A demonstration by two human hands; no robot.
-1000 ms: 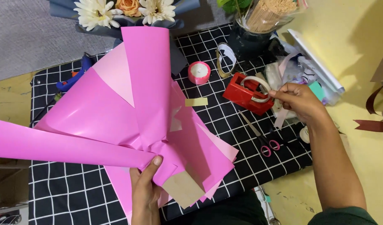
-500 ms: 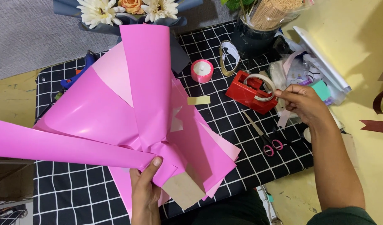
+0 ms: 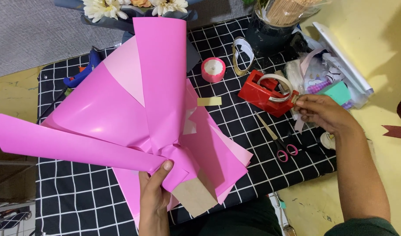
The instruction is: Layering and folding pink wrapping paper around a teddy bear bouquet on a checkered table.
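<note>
My left hand (image 3: 154,192) grips the gathered neck of a large fan of pink wrapping paper (image 3: 122,109), thumb on top, above a brown cardboard piece (image 3: 194,196). The sheets spread up and to the left over a black cloth with a white grid (image 3: 74,192). My right hand (image 3: 320,111) pinches the loose end of the tape at the red tape dispenser (image 3: 266,91), which carries a white tape roll. A short strip of beige tape (image 3: 209,101) lies on the cloth between paper and dispenser.
Pink-handled scissors (image 3: 279,144) lie below the dispenser. A pink ribbon spool (image 3: 213,69) and a striped ribbon loop (image 3: 242,54) sit behind it. A dark jar of sticks (image 3: 279,22), white flowers (image 3: 104,8), plastic packets (image 3: 336,78) and a blue glue gun (image 3: 84,72) ring the cloth.
My right hand has shifted slightly on the tape end at the dispenser. My left hand keeps the same grip on the pink paper.
</note>
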